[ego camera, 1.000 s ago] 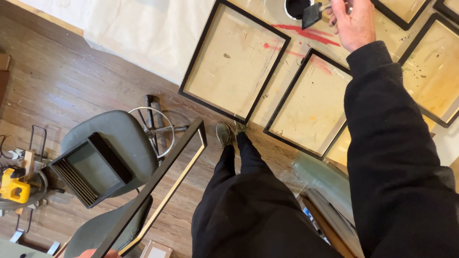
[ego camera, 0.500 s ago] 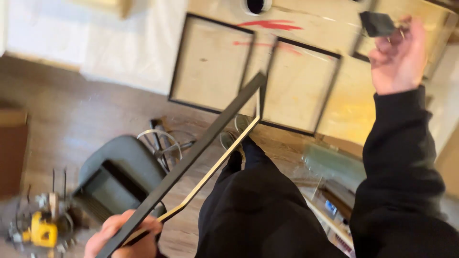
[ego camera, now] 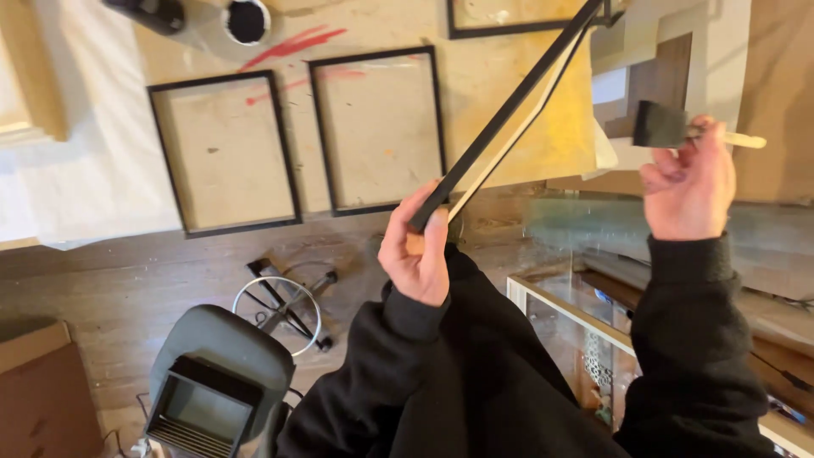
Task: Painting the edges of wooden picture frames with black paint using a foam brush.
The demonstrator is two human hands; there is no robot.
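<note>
Wood floor, stool, cardboard box btm left

Paper-covered floor, two black frames flat, perhaps paint can

frame top cut off, brush handle half-hidden

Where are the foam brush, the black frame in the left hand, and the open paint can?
foam brush (ego camera: pixel 660 125), head view, on its dark foam head.
black frame (ego camera: pixel 509 110), head view, on its long black side.
paint can (ego camera: pixel 247 20), head view, on its dark opening.
</note>
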